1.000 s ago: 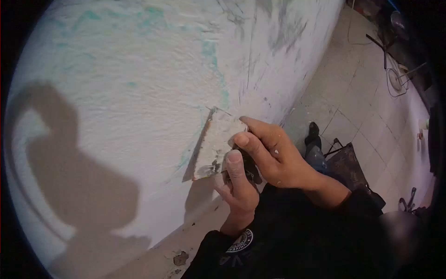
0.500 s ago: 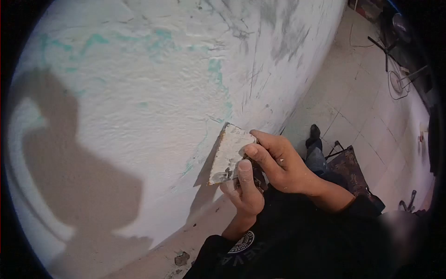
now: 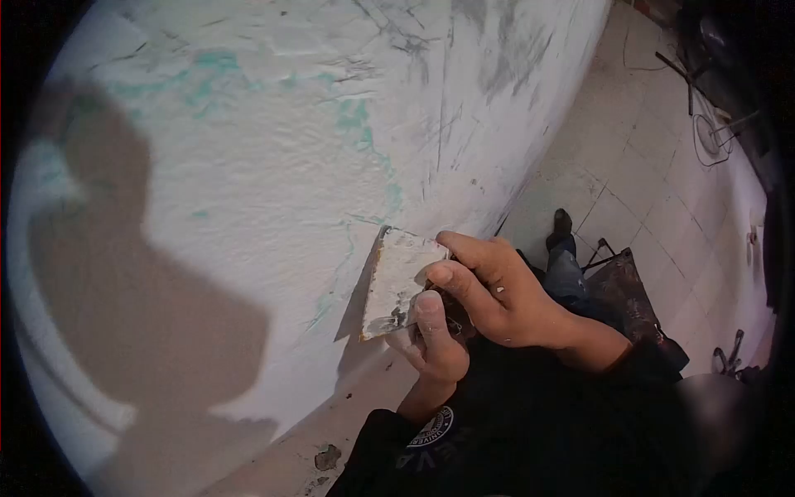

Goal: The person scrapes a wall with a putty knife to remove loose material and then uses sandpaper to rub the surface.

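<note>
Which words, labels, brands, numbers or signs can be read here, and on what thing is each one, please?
"UNIVER", on the round white emblem of the black long-sleeved top; the rest of its ring is not legible.
Large grey letters beside the emblem: too dim to read surely.
No text can be read on the plaster-covered flat blade.

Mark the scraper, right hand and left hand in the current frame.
Scraper [image 3: 399,277]: head view, middle of its coated blade.
Right hand [image 3: 515,302]: head view, back of the hand.
Left hand [image 3: 440,354]: head view, near the thumb's base.
</note>
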Demonstrator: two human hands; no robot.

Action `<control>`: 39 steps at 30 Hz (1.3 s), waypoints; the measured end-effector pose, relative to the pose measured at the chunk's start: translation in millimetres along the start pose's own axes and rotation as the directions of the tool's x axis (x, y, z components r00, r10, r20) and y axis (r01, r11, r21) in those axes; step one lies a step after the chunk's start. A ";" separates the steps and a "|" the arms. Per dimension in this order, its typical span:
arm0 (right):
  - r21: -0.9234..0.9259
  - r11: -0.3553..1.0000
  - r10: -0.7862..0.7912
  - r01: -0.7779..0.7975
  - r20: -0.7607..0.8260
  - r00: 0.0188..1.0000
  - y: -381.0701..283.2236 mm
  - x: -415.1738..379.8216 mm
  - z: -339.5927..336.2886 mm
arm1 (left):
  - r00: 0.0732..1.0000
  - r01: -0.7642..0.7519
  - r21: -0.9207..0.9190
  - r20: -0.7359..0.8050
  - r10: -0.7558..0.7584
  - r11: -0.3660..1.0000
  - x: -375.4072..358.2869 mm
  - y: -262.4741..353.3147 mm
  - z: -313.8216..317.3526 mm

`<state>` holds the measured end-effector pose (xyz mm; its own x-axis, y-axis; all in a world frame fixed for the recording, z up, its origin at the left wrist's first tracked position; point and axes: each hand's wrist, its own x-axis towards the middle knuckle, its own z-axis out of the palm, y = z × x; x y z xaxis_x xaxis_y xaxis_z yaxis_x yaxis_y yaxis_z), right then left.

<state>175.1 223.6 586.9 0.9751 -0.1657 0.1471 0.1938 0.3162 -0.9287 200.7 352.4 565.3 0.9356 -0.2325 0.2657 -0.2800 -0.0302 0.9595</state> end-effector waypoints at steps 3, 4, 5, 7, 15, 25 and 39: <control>0.044 0.988 -0.143 0.148 -0.101 0.985 10.7 5.4 8.7 | 0.990 -0.009 -0.075 0.139 0.019 0.997 10.6 19.8 3.1; 0.046 0.988 -0.143 0.148 -0.099 0.985 6.8 8.5 8.2 | 0.990 -0.009 -0.073 0.138 0.019 0.997 11.9 16.7 2.2; 0.007 0.986 -0.166 0.167 -0.070 0.984 -1.5 11.9 5.7 | 0.992 -0.106 0.112 0.082 0.097 0.988 12.0 12.3 0.3; -0.022 0.983 -0.185 0.184 -0.041 0.982 -2.9 9.7 7.6 | 0.983 -0.185 0.306 0.045 0.180 0.934 9.7 14.8 -1.5; 0.076 0.988 -0.123 0.132 -0.114 0.986 -12.9 10.1 10.0 | 0.746 -0.589 0.804 0.503 0.436 0.080 15.7 10.8 -17.6; -0.006 0.991 -0.135 0.135 -0.107 0.985 -4.3 3.2 8.8 | 0.992 -0.125 0.109 0.022 0.123 0.986 12.9 6.7 -0.1; 0.020 0.999 -0.041 0.042 -0.025 0.999 -22.0 7.4 5.0 | 0.987 -0.134 0.539 -0.006 0.163 0.832 4.3 26.1 5.2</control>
<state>178.6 220.1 610.1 0.9633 -0.2022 0.1767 0.2365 0.3277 -0.9147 196.3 345.5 591.0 0.8786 -0.2285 0.4193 -0.4744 -0.5177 0.7120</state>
